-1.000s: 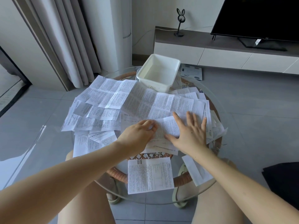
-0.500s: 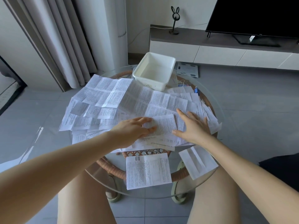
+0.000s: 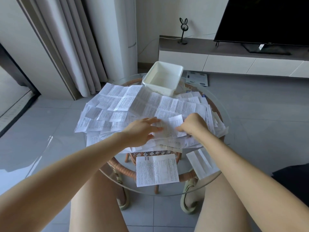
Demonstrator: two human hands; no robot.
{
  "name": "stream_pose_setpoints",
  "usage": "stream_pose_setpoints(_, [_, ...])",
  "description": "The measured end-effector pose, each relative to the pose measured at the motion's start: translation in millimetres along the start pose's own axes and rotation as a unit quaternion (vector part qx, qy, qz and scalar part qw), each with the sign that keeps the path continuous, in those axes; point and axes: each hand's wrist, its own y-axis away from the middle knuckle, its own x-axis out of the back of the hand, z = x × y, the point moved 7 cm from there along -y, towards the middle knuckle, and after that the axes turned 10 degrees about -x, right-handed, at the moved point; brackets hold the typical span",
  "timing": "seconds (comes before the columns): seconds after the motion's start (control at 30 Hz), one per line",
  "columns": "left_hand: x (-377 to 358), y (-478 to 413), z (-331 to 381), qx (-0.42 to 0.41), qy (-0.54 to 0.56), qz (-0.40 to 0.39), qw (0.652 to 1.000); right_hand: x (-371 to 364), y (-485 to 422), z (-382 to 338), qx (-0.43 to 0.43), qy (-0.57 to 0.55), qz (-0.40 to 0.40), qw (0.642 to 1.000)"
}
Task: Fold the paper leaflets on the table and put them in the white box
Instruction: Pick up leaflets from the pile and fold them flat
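Observation:
Several unfolded printed paper leaflets (image 3: 127,104) cover the round glass table (image 3: 222,113). A small folded leaflet (image 3: 172,128) lies on top of the pile near the table's middle. My left hand (image 3: 142,131) rests on its left side with fingers stretched out flat. My right hand (image 3: 194,124) has its fingers curled at the leaflet's right edge, pinching it. The white box (image 3: 163,77) stands empty at the far edge of the table, beyond the pile.
A folded leaflet (image 3: 157,169) and a blank white sheet (image 3: 202,163) lie at the table's near edge. Binder clips (image 3: 189,89) sit right of the box. My knees are under the table. A TV cabinet (image 3: 234,61) and curtains (image 3: 70,47) stand behind.
My right hand went from lying flat on the leaflet to curling its fingers at the right edge. My left hand slid a little left and flattened. The camera tilted slightly.

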Motion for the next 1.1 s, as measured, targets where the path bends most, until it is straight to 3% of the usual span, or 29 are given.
stream_pose_setpoints(0.07, [30, 14, 0, 0.034, 0.058, 0.148, 0.987, 19, 12, 0, 0.019, -0.103, -0.020, 0.994])
stream_pose_setpoints(0.17, [69, 64, -3, 0.089, 0.110, 0.351, 0.926, 44, 47, 8, 0.031, -0.299, -0.098, 0.949])
stream_pose_setpoints(0.27, [74, 107, -10, 0.158, 0.132, 0.413, 0.887, 37, 78, 24, 0.006, -0.342, -0.201, 0.918])
stream_pose_setpoints(0.4, [59, 130, 4, 0.170, 0.113, 0.400, 0.893, -8, 107, 42, -0.020, -0.259, -0.287, 0.922])
stream_pose_setpoints(0.53, [36, 131, 29, 0.091, 0.057, 0.380, 0.919, -48, 109, 53, -0.020, -0.194, -0.263, 0.945])
stream_pose_setpoints(0.7, [-11, 112, 65, -0.079, -0.002, 0.237, 0.968, -56, 100, 58, 0.002, -0.153, -0.220, 0.963])
stream_pose_setpoints(0.87, [-43, 96, 70, -0.116, -0.023, 0.126, 0.985, -55, 101, 56, 0.025, -0.099, -0.192, 0.976])
stream_pose_setpoints(0.93, [-49, 93, 67, -0.115, -0.021, 0.101, 0.988, -52, 103, 51, 0.077, -0.010, -0.145, 0.986])
stream_pose_setpoints(1.0, [-52, 92, 64, -0.112, -0.032, 0.089, 0.989, -44, 109, 40, 0.160, 0.135, -0.050, 0.977])
stream_pose_setpoints(1.1, [-57, 92, 65, -0.115, -0.064, 0.079, 0.988, -39, 127, 25, 0.315, 0.235, 0.135, 0.910])
